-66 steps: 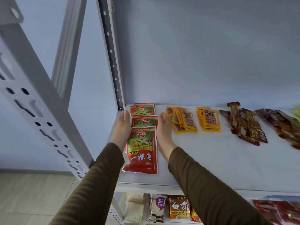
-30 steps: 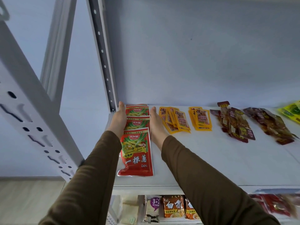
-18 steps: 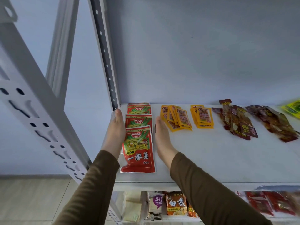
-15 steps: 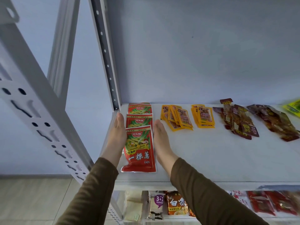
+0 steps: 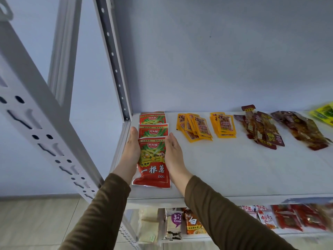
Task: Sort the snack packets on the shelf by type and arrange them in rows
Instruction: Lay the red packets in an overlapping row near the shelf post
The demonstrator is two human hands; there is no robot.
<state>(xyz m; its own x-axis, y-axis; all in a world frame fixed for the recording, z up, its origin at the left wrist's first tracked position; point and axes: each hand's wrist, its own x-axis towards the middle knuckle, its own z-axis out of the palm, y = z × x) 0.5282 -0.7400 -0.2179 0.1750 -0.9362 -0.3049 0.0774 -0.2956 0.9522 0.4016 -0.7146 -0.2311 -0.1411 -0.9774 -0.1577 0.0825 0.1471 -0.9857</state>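
Observation:
A row of red snack packets point(image 5: 152, 159) with green print runs front to back at the left end of the white shelf point(image 5: 234, 174). My left hand point(image 5: 131, 150) lies flat against the row's left side and my right hand point(image 5: 173, 152) against its right side, fingers straight. Further right lie two fanned stacks of yellow packets point(image 5: 195, 128) point(image 5: 223, 127), a heap of dark red packets point(image 5: 261, 130), brown packets point(image 5: 302, 130) and yellow-green packets point(image 5: 324, 113) at the frame's right edge.
A perforated grey shelf upright point(image 5: 115, 69) stands at the back left corner, another post point(image 5: 36, 114) nearer to me on the left. The lower shelf holds assorted packets point(image 5: 192, 222). A pale wall closes the back.
Both hands have slid back toward me along the sides of the red row, from its far packets to the nearest packet. The packets stay in line.

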